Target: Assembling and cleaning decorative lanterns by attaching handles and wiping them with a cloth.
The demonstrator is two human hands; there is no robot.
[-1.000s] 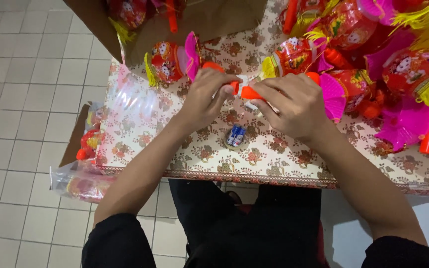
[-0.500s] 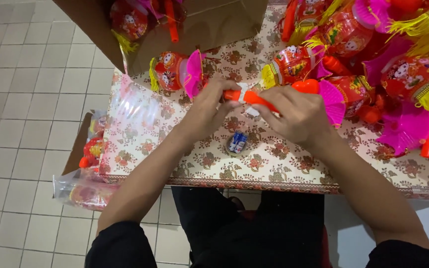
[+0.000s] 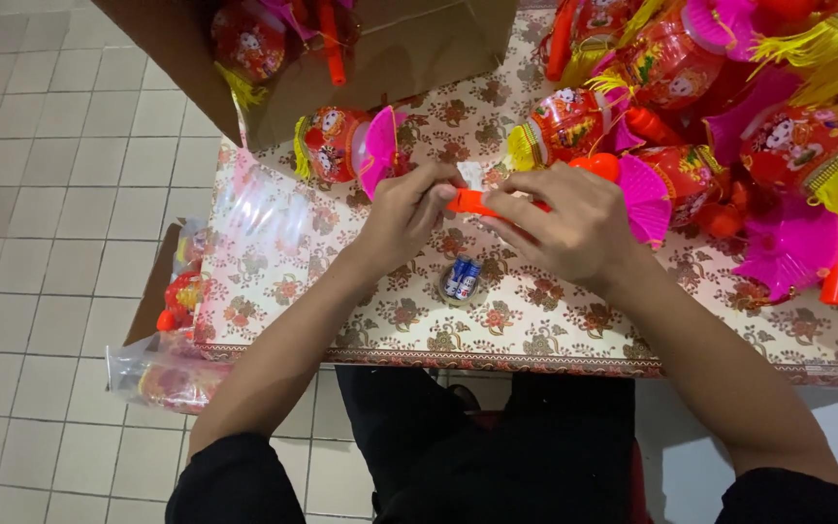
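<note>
Both hands grip orange handle [image 3: 472,202]: left hand [image 3: 409,213] & right hand [image 3: 564,228]; batteries [image 3: 460,278] on table [image 3: 535,330] below.

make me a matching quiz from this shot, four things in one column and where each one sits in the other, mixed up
Things:
1. orange plastic stick
2. small blue and white batteries
3. brown cardboard box
4. clear plastic bags

Places:
A. far left end of the floral table
B. flat on the left part of the tabletop
C. held between the left hand and right hand
D. on the cloth just under the hands

Pairs: 1-C, 2-D, 3-A, 4-B
</note>
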